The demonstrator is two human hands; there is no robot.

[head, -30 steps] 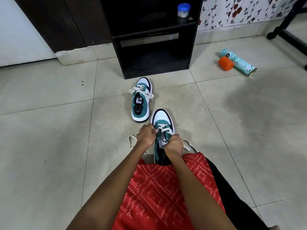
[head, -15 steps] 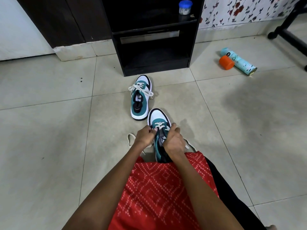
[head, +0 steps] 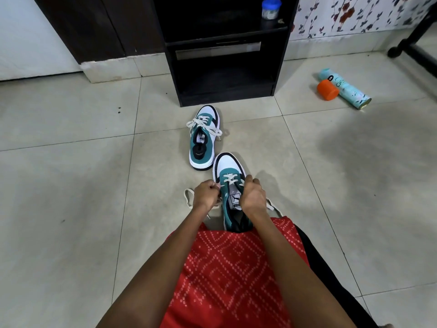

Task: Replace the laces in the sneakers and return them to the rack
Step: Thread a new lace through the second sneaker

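Soft, diffuse light is filling the room, a broad shadow is darkening the floor tiles (head: pixel 359 150) (right side), and the frame edges are bowing.

Teal spray can (head: pixel 352 93) beside orange cap (head: pixel 327 89) on tiled floor (head: pixel 71 185); floral wallpaper (head: pixel 354 15)

Floor (head: pixel 71 185): large pale glossy tiles, thin dark grout lines, a few dark specks. Black rack (head: pixel 227 99) stands at the back wall, 2 open shelves visible. Left of it, dark brown wood panelling (head: pixel 94 27), then a white panel (head: pixel 23 31). Pale skirting (head: pixel 111 69) runs along the wall foot. Right: white wallpaper (head: pixel 354 15) with red flowers and dark leaves. Black furniture leg (head: pixel 413 50) at far right. Light soft; broad shadow (head: pixel 366 150) on the right-hand tiles.
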